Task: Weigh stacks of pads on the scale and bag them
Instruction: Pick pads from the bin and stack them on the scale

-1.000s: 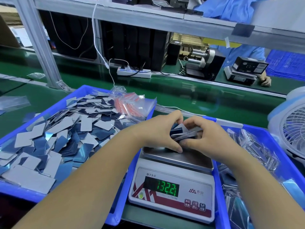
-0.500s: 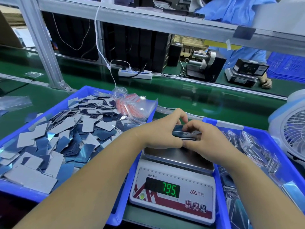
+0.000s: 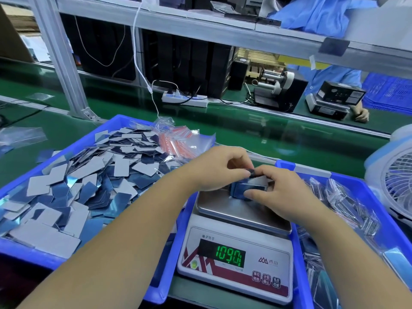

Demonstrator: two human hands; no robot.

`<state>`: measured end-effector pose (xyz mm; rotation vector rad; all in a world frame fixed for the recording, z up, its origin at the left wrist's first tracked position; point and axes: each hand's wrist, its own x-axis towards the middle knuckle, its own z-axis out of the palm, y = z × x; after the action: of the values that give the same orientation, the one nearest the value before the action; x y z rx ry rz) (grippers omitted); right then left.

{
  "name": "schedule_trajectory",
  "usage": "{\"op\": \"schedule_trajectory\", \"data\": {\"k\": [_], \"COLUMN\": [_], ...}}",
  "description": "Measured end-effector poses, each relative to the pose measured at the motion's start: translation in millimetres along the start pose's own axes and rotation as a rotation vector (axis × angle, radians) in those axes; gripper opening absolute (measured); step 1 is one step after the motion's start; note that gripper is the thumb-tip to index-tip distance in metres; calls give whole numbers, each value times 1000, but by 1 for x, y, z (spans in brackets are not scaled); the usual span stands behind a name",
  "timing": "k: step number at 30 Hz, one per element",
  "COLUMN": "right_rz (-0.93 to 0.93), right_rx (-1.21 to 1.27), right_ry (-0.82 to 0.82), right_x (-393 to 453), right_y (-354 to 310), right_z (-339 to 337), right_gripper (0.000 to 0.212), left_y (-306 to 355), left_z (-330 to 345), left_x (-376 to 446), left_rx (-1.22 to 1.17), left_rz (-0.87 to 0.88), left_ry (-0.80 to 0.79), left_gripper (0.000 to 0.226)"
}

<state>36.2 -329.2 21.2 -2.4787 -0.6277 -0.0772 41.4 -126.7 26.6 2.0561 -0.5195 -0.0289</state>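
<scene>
Scale point(image 3: 234, 259): both hands' fingers point(image 3: 236, 172) pinch stack point(image 3: 242, 189)

pads point(image 3: 93, 175): blue/grey | trays point(image 3: 29, 253): blue | scale point(image 3: 236, 284): white, red stripes, green digits | belt point(image 3: 245, 132): green

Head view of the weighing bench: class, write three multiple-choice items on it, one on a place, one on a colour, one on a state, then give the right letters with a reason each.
1. Where do the loose pads lie?
A. in the blue tray left of the scale
B. on the scale's pan
C. on the shelf overhead

2. What colour are the digits on the scale?
A. red
B. green
C. white

3. What are the hands doing?
A. resting flat on the bench
B. both holding a stack of pads over the pan
C. pressing the scale's buttons

Answers: 1 A, the heap fills the left tray. 2 B, the display glows green. 3 B, the left hand and right hand grip the stack between them.
</scene>
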Motion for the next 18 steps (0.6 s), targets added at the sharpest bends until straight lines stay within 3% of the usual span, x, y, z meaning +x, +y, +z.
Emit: {"op": "schedule_trajectory", "data": {"k": [13,18], "right_rz": [-116,-133], "right_rx": [-93,-87], "right_ry": [-1,16], "right_x": [0,1], "right_y": [-5,-8], "right_z": [11,16], "right_gripper": [29,27], "left_y": [-14,-13], "left_z": [-43,-45], "left_x": [-10,-13], "left_rx": [-122,116], "left_rz": [-227,-273], "left_ry": [-136,-204], "left_gripper": [20,24]}}
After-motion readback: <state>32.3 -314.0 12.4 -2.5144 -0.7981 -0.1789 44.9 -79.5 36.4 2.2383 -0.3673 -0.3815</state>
